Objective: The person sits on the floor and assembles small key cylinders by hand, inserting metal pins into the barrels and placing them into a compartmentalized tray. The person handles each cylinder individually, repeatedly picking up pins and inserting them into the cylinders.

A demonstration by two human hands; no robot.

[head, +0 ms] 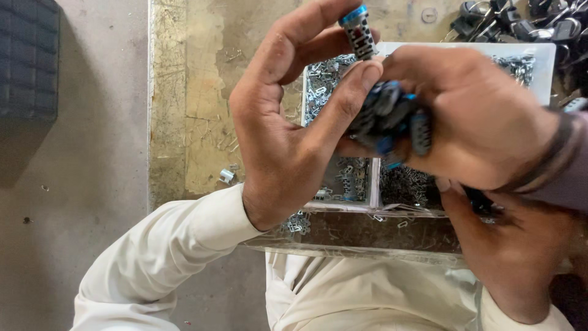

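The left hand (285, 144) is raised over the worktop (202, 92). Its fingers are closed on a small blue-capped cylinder (360, 34), which sticks up at about 12 o'clock from the palm, and its thumb presses on a bunch of dark and blue parts (392, 119) at 3 o'clock. A second hand (484, 116), in a greyish sleeve with a dark wristband, comes in from 3 o'clock and cups that bunch; it looks like a co-worker's.

The right hand (517, 257) lies lower, at 5 o'clock. Its fingers are tucked under the other hand, so I cannot tell whether they grip anything.

The step appears to be one piece being held apart from the bunch. Any further handling would call for a firm pinch, since the piece is small and held only at its lower end.

Beneath the hands, a divided tray (545, 67) holds small metal stampings (324, 79). Black-headed keys (520, 21) lie at 1 o'clock. The bunch is blurred and its parts are hard to identify. The hands hide most of the tray.
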